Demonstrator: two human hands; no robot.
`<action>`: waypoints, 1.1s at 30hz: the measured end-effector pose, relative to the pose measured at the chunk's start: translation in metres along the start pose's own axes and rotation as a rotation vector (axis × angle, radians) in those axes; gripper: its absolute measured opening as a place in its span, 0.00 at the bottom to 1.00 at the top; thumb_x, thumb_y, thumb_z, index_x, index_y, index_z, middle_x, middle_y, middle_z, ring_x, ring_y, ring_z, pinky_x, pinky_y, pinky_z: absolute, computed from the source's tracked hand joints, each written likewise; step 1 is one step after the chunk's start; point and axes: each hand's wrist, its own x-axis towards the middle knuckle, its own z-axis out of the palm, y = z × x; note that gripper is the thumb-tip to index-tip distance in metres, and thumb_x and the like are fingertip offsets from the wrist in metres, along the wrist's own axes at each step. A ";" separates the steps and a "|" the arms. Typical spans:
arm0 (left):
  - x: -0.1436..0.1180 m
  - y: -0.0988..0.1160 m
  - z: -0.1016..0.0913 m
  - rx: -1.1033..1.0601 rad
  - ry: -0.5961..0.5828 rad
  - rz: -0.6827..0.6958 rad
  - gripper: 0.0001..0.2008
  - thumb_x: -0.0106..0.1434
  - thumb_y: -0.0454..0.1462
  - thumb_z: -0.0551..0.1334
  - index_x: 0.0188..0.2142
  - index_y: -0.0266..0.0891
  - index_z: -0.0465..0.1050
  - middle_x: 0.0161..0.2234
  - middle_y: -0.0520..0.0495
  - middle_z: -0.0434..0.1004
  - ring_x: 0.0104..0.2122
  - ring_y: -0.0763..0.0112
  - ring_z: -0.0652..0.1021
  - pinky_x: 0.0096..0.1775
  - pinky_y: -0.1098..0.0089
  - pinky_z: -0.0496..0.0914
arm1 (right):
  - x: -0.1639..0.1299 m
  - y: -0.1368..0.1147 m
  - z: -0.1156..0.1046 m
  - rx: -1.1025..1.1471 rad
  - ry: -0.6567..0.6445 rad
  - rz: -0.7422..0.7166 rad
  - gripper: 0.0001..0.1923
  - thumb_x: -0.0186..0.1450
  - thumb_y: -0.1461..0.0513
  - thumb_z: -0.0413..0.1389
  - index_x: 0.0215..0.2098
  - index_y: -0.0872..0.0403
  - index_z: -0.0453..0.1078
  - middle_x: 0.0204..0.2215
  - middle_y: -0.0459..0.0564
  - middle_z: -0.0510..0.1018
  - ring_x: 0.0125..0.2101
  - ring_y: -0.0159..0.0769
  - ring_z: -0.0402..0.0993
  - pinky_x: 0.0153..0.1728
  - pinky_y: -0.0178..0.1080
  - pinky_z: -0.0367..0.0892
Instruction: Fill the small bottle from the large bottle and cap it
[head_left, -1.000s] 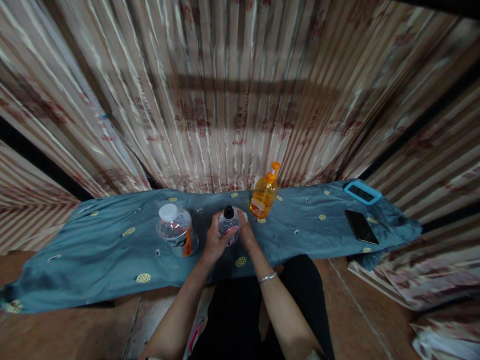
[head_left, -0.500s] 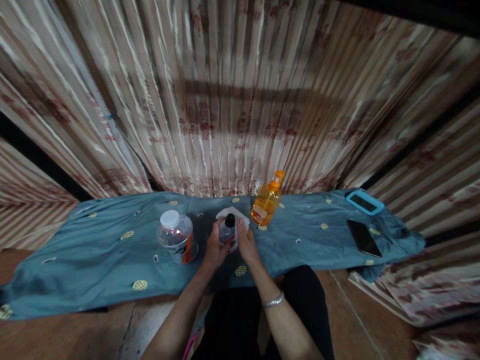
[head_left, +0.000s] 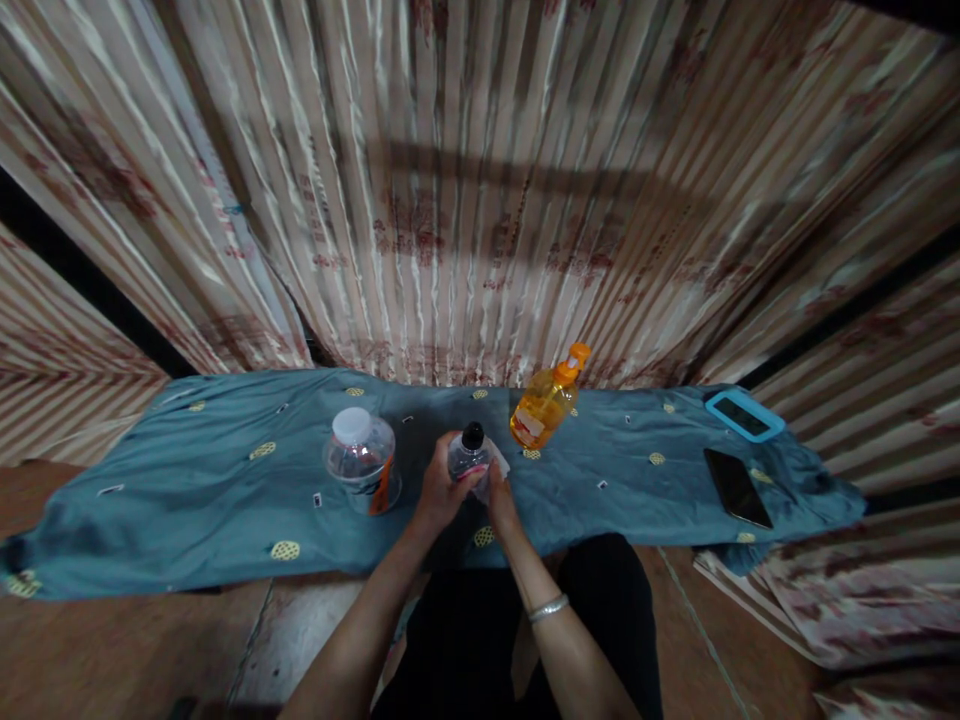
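Note:
A small clear bottle (head_left: pixel 467 459) with a black cap and a pink-marked label is in front of me at the middle of the cloth. My left hand (head_left: pixel 441 490) is wrapped round its left side, thumb across the front. On the other side my right hand (head_left: pixel 500 497) presses a white tissue (head_left: pixel 501 461) against the bottle, its fingers mostly hidden behind. To the left stands a large clear plastic jar (head_left: pixel 364 465) with a white lid and an orange-black label. Behind and to the right, an orange pump bottle (head_left: pixel 544 405) of yellow-orange liquid appears tilted.
A teal cloth with yellow pineapple prints (head_left: pixel 225 500) covers the narrow table. On its right end lie a black phone (head_left: pixel 737 487) and a blue-framed device (head_left: pixel 744 415). Striped, pleated curtains (head_left: pixel 480 250) hang close behind the table and at both sides.
The tissue, earlier spread behind the bottle, now shows only at its right side. My hands have turned the bottle a little. The whole view has shifted slightly.

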 end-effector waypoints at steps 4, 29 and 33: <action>0.000 0.002 0.000 -0.016 -0.029 0.012 0.30 0.58 0.44 0.75 0.58 0.42 0.70 0.52 0.44 0.83 0.51 0.55 0.84 0.56 0.58 0.78 | -0.009 0.002 -0.015 -0.023 0.045 0.089 0.22 0.77 0.47 0.61 0.60 0.52 0.76 0.56 0.54 0.83 0.52 0.46 0.84 0.54 0.54 0.80; -0.005 0.002 0.000 -0.022 -0.026 0.003 0.31 0.59 0.46 0.74 0.58 0.42 0.70 0.54 0.41 0.83 0.54 0.53 0.84 0.58 0.55 0.77 | 0.093 -0.019 -0.136 -0.760 0.182 0.002 0.19 0.74 0.53 0.66 0.58 0.53 0.76 0.53 0.52 0.83 0.48 0.44 0.84 0.50 0.52 0.81; -0.005 0.007 -0.001 -0.025 -0.040 -0.027 0.32 0.58 0.46 0.74 0.58 0.41 0.70 0.53 0.42 0.83 0.52 0.53 0.84 0.57 0.56 0.78 | 0.111 -0.018 -0.151 -0.745 0.070 -0.026 0.16 0.75 0.53 0.66 0.55 0.54 0.77 0.49 0.51 0.84 0.44 0.41 0.84 0.47 0.49 0.82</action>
